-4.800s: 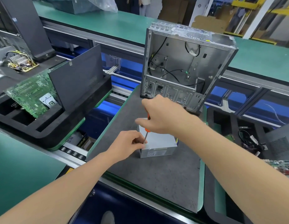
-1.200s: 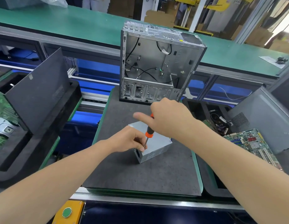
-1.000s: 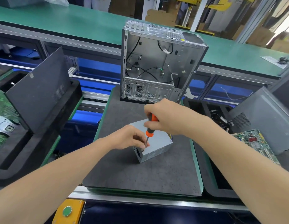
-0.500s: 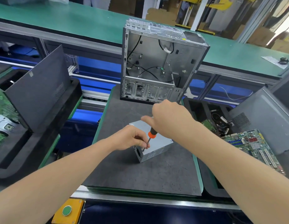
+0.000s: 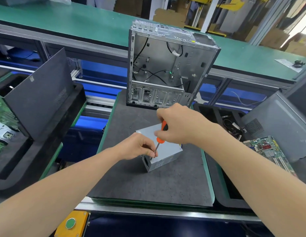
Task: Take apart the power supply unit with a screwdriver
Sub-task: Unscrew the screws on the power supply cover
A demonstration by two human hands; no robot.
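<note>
At the centre of the dark grey mat (image 5: 145, 185) covering the tabletop, a small silver-grey metal power supply unit (image 5: 163, 151) lies flat, turned at an angle to the mat edges, its near-left corner pointing toward the viewer. The left hand (image 5: 137, 146) rests on the unit's left end, fingers curled together, with thumb and forefinger pinching the thin metal shaft of the screwdriver just above its tip. The right hand (image 5: 178, 124) is closed around the orange handle of the screwdriver (image 5: 159, 140), which tilts from upper right to lower left; its tip meets the top edge of the unit near the dark left end face. Whether the tip sits in a screw head cannot be told. Behind the unit, at the far edge of the mat, an open bare-metal computer case (image 5: 167, 69) stands upright, black cables hanging loose inside. To the left, a dark grey flat side panel (image 5: 39, 96) leans in a black foam tray (image 5: 20, 168), with a green circuit board (image 5: 2, 110) partly visible at the frame edge. To the right, a second green circuit board (image 5: 268, 151) lies beside a grey perforated case panel (image 5: 278, 127), and loose cables (image 5: 234, 125) sit in a black tray behind it. A green round button on a yellow box (image 5: 71, 223) is mounted at the near edge, below the mat
</note>
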